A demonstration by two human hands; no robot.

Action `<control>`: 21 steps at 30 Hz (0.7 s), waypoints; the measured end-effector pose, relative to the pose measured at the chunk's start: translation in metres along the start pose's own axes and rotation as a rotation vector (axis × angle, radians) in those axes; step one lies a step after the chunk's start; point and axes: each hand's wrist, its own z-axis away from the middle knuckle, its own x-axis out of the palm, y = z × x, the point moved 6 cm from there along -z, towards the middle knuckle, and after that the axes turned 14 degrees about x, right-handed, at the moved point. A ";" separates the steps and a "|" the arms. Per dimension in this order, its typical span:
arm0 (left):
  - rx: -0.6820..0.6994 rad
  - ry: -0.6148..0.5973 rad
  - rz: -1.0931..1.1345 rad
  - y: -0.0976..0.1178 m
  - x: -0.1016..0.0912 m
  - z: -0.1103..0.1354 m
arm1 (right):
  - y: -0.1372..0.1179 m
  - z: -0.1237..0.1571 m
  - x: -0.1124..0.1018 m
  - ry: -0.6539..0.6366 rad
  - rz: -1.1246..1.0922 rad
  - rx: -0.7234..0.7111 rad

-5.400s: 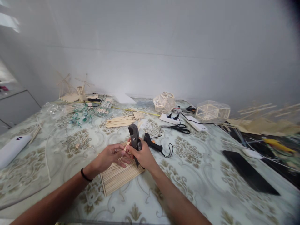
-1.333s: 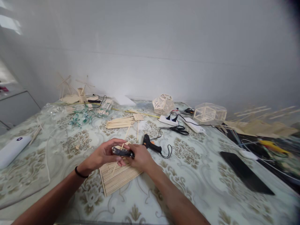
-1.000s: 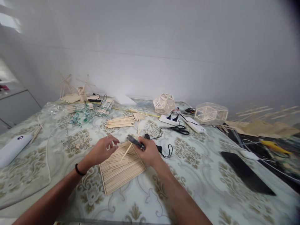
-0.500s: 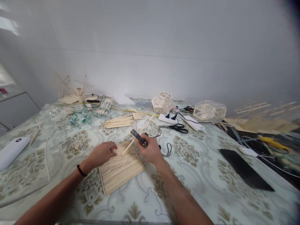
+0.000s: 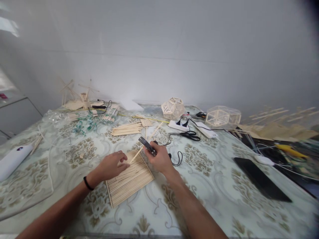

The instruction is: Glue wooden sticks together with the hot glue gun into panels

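My right hand (image 5: 159, 158) is wrapped round dark pliers (image 5: 147, 143), whose exact kind I cannot make out. A thin wooden stick (image 5: 136, 156) runs slantwise past the tool's head, its near end above a panel of sticks laid side by side (image 5: 129, 189). My left hand (image 5: 113, 166) hovers over the panel's left part, thumb and fingers apart close to that stick's near end. Whether a fingertip touches the stick I cannot tell. A thin strip edges the panel's right side.
Loose sticks (image 5: 127, 128) lie beyond the panel. Behind them stand a power strip (image 5: 178, 126) with black cables and a lattice ball of sticks (image 5: 173, 108). A black phone (image 5: 261, 179) lies right; a white device (image 5: 15, 162) lies left. Plastic wrappers (image 5: 56, 119) sit at the back left.
My left hand has moved right and slightly down, nearer the stick's near end. My right hand and the pliers have stayed nearly in place.
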 end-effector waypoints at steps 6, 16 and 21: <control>0.086 -0.039 -0.094 0.022 0.012 0.003 | -0.001 0.000 -0.001 -0.003 -0.010 -0.002; -0.002 -0.101 -0.172 0.026 0.015 0.001 | -0.001 0.000 0.001 -0.012 0.016 0.002; -0.029 -0.123 -0.153 0.025 0.013 0.001 | 0.001 -0.001 0.002 -0.020 0.014 0.002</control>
